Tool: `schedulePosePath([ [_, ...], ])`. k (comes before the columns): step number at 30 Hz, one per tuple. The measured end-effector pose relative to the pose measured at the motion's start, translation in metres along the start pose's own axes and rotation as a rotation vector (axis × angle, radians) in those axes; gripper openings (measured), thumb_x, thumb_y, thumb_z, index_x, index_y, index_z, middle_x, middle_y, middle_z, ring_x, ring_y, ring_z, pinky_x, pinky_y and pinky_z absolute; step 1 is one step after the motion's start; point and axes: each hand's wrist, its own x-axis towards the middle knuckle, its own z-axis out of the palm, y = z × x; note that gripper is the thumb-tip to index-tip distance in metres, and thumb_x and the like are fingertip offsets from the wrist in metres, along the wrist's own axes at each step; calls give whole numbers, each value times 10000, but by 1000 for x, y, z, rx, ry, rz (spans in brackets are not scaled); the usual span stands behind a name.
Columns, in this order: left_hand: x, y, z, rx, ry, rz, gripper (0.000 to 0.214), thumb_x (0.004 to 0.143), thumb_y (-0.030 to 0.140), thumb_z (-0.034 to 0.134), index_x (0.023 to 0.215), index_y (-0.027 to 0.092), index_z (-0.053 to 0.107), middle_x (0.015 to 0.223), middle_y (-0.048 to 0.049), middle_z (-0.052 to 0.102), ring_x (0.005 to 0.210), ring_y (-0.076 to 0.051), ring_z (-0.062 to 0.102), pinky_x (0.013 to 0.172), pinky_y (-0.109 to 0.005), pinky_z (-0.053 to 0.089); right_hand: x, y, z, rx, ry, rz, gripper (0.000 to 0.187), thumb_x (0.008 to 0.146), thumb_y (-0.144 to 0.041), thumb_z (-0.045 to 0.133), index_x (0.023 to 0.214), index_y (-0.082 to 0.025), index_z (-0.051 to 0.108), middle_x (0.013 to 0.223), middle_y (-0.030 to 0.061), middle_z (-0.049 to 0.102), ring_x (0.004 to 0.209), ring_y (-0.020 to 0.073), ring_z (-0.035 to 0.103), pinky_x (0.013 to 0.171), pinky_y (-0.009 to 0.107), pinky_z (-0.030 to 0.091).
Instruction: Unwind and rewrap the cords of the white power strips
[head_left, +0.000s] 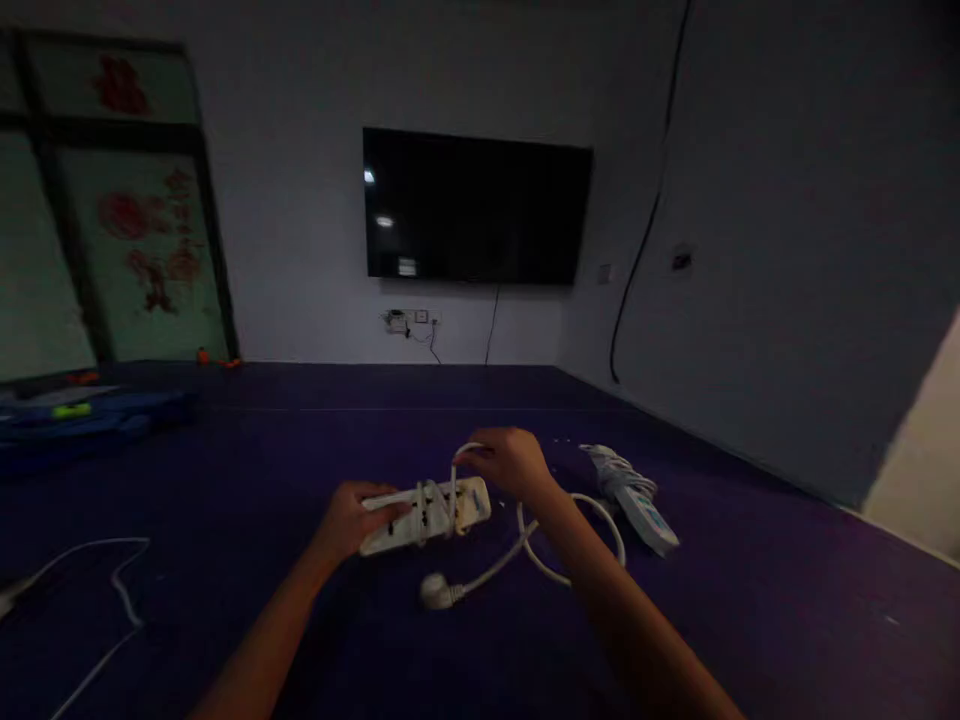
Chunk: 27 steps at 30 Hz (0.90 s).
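My left hand (358, 520) grips the left end of a white power strip (401, 532), thumb on top and fingers behind. The strip's white cord (453, 490) is wound a few turns around its middle. Above the strip's right end, my right hand (510, 462) pinches a stretch of that cord. The loose part of the cord loops on the dark blue surface under my right forearm. It ends in a white plug (436, 592) lying just in front of the strip.
Right of my right hand lies a second power strip (651, 522) with its cord wrapped around one end. A thin white cable (124, 590) trails at the left. Blue items (97, 415) lie farther back on the left. A television (476, 210) hangs on the far wall.
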Motion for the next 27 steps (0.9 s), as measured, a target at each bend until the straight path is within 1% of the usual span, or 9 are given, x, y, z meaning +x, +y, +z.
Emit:
schedulePosePath([
  [4, 19, 11, -9, -46, 38, 42, 363, 494, 459, 737, 628, 122, 711, 552, -11, 624, 511, -128, 521, 472, -211, 352, 22, -1, -10, -20, 185, 71, 337, 721, -519, 637, 630, -195, 625, 606, 1, 604, 561, 123, 519, 507, 227, 229],
  [7, 34, 36, -27, -71, -43, 75, 337, 483, 421, 744, 637, 124, 709, 520, -5, 610, 459, -113, 495, 445, -209, 340, 33, -3, -18, 60, 343, 131, 361, 686, -530, 657, 607, -184, 589, 581, -11, 558, 539, 111, 473, 507, 220, 249],
  [9, 40, 56, -41, -32, -181, 77, 334, 495, 403, 737, 678, 124, 721, 498, -4, 602, 416, -99, 461, 416, -203, 320, 36, -4, -22, 173, 390, 149, 381, 672, -537, 659, 586, -179, 561, 536, -31, 502, 506, 99, 433, 500, 216, 262],
  [11, 42, 73, -50, 19, -303, 92, 308, 525, 385, 728, 698, 130, 726, 524, -12, 618, 429, -97, 472, 418, -196, 323, 37, -6, -24, 306, 388, 147, 399, 656, -541, 664, 561, -177, 529, 497, -52, 436, 475, 86, 393, 481, 212, 260],
  [13, 39, 83, -52, 52, -364, 112, 292, 529, 367, 727, 707, 136, 728, 523, -6, 614, 428, -91, 466, 414, -188, 318, 38, -9, -24, 418, 362, 124, 410, 627, -527, 687, 537, -176, 497, 480, -67, 392, 461, 76, 362, 462, 209, 246],
  [17, 31, 85, -39, 81, -394, 139, 222, 521, 326, 727, 655, 150, 713, 510, 17, 592, 440, -86, 467, 427, -183, 330, 39, -16, -18, 568, 267, 46, 400, 573, -477, 737, 523, -170, 485, 471, -77, 380, 461, 65, 337, 445, 202, 221],
  [21, 31, 83, -28, 118, -483, 137, 194, 563, 331, 714, 614, 144, 701, 476, 21, 564, 421, -80, 452, 416, -182, 305, 38, -20, -16, 658, 224, 19, 394, 552, -446, 756, 513, -167, 481, 463, -80, 381, 455, 60, 318, 436, 198, 206],
  [23, 33, 82, -29, 109, -479, 144, 193, 556, 321, 724, 628, 143, 708, 491, 14, 582, 428, -83, 464, 423, -184, 313, 37, -19, -17, 650, 228, 26, 391, 544, -434, 762, 509, -167, 479, 458, -81, 380, 454, 59, 315, 435, 199, 202],
  [27, 36, 80, -35, -5, -388, 194, 234, 502, 287, 744, 690, 150, 727, 560, -7, 649, 478, -101, 525, 464, -195, 364, 40, -11, -14, 636, 265, 78, 378, 575, -448, 735, 513, -166, 491, 452, -77, 376, 455, 64, 322, 436, 202, 211],
])
